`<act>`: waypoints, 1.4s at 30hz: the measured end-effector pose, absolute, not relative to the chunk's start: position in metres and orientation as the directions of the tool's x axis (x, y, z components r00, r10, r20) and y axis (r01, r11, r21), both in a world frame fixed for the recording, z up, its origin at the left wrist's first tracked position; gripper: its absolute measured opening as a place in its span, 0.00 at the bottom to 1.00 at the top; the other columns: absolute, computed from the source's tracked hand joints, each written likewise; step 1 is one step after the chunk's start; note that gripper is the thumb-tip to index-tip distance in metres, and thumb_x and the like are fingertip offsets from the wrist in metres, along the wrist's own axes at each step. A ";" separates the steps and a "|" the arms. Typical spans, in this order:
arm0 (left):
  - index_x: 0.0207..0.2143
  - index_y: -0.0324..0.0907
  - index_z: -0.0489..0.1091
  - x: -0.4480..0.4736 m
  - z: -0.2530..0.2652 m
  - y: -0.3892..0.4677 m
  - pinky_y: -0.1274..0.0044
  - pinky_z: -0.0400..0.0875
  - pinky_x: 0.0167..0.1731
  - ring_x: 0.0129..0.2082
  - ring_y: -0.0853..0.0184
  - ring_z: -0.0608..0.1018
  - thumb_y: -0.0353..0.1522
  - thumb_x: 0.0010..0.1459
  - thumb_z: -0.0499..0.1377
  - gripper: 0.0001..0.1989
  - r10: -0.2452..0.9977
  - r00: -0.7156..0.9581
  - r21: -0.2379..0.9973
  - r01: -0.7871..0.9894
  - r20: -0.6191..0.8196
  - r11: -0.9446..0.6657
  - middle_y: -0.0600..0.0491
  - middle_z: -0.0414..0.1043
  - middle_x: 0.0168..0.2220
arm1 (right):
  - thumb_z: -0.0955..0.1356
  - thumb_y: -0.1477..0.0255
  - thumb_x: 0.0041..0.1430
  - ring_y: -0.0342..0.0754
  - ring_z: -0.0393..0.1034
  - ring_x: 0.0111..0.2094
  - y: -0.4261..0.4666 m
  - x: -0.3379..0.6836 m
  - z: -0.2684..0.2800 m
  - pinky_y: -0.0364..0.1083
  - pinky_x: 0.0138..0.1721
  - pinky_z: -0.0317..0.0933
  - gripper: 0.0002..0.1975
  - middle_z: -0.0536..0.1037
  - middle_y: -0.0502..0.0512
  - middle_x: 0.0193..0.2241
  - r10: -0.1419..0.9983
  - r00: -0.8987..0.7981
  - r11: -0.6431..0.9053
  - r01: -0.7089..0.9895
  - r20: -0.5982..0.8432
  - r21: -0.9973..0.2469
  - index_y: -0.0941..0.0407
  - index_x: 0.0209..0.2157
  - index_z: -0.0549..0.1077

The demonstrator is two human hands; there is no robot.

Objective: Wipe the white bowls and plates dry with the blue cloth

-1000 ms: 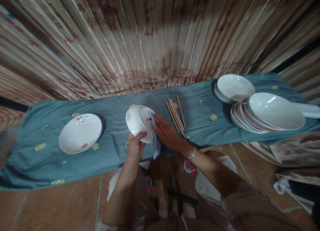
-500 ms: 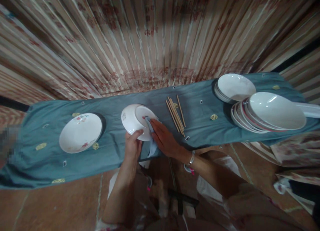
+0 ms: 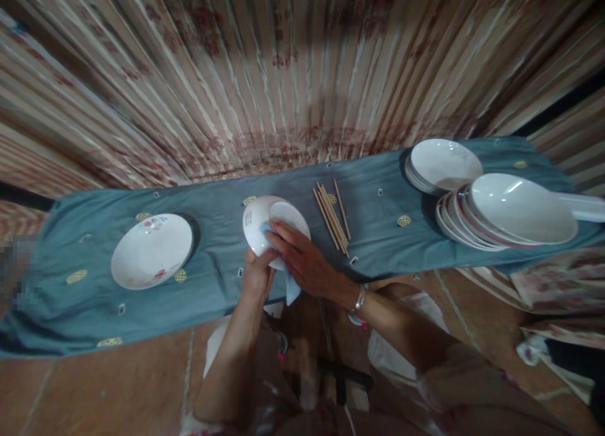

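Note:
A white bowl is tilted over the table with its underside and foot ring facing me. My left hand grips its near rim, thumb on the outside. Pressed against the bowl's underside is a light blue cloth, held under the fingers of my right hand. A corner of that cloth hangs down below the bowl. Just right of the bowl lie several wooden chopsticks, roughly side by side.
A teal patterned cloth covers the long narrow table. On the left sits a flower-patterned plate. Stacked bowls and a second stack stand at the right. Behind hangs a pleated curtain.
The bowl and my left hand have shifted slightly right. My right hand with the cloth has slid left across the bowl's underside. The plate, chopsticks and stacks stay put.

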State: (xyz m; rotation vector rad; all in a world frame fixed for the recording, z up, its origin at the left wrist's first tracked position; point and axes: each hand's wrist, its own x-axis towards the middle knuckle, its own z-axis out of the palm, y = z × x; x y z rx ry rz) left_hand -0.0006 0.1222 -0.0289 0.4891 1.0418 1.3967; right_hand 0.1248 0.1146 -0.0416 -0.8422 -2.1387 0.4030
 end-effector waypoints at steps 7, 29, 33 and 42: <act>0.26 0.40 0.74 -0.002 -0.027 0.121 0.82 0.64 0.21 0.20 0.74 0.70 0.26 0.29 0.66 0.14 0.931 -0.141 0.814 -0.541 -0.336 0.211 0.61 0.72 0.21 | 0.54 0.72 0.69 0.52 0.43 0.69 0.125 0.128 -0.036 0.58 0.68 0.47 0.25 0.57 0.65 0.66 0.637 -0.504 0.768 0.354 0.583 -0.534 0.59 0.66 0.51; 0.34 0.40 0.78 0.002 -0.027 0.116 0.74 0.72 0.31 0.27 0.61 0.80 0.27 0.30 0.66 0.21 0.942 -0.042 0.838 -0.471 -0.333 0.275 0.56 0.76 0.21 | 0.53 0.63 0.70 0.50 0.52 0.67 0.165 0.141 -0.061 0.56 0.69 0.45 0.27 0.62 0.60 0.64 0.917 -0.224 0.397 0.443 0.330 -0.803 0.59 0.64 0.59; 0.34 0.39 0.77 0.001 -0.026 0.118 0.74 0.73 0.32 0.27 0.62 0.80 0.27 0.29 0.66 0.22 0.945 -0.078 0.835 -0.495 -0.318 0.240 0.56 0.77 0.22 | 0.53 0.59 0.69 0.49 0.53 0.66 0.162 0.140 -0.071 0.54 0.69 0.45 0.28 0.63 0.61 0.64 0.943 -0.159 0.334 0.413 0.294 -0.848 0.59 0.64 0.60; 0.38 0.38 0.76 -0.004 -0.025 0.122 0.77 0.72 0.25 0.22 0.65 0.78 0.28 0.29 0.67 0.25 0.942 -0.136 0.839 -0.505 -0.306 0.200 0.55 0.76 0.23 | 0.54 0.60 0.69 0.51 0.52 0.67 0.139 0.127 -0.082 0.57 0.69 0.43 0.28 0.61 0.62 0.65 0.972 -0.046 0.230 0.372 0.230 -0.899 0.59 0.64 0.60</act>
